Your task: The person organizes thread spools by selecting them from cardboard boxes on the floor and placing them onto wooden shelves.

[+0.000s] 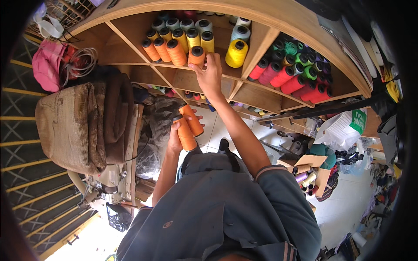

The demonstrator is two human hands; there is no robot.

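Observation:
Two orange thread spools point(186, 134) are gripped side by side in my left hand point(175, 138), held low in front of the shelf. My right hand point(209, 74) reaches up to the wooden shelf point(130, 39), its fingers closed around an orange thread spool point(197, 55) at the front right of a row. Left of it stand several more orange spools point(176, 52). Yellow spools point(193, 38) and pale grey-blue spools point(203, 26) are lined up behind them. A bright yellow spool point(237, 53) stands apart to the right.
The compartment to the right holds red spools point(282, 76) and green ones point(310, 72). Folded brown fabric point(69, 126) lies at left, above a sewing machine point(106, 187). A cardboard box point(322, 180) with spools sits at right, near a white plastic bag point(339, 128).

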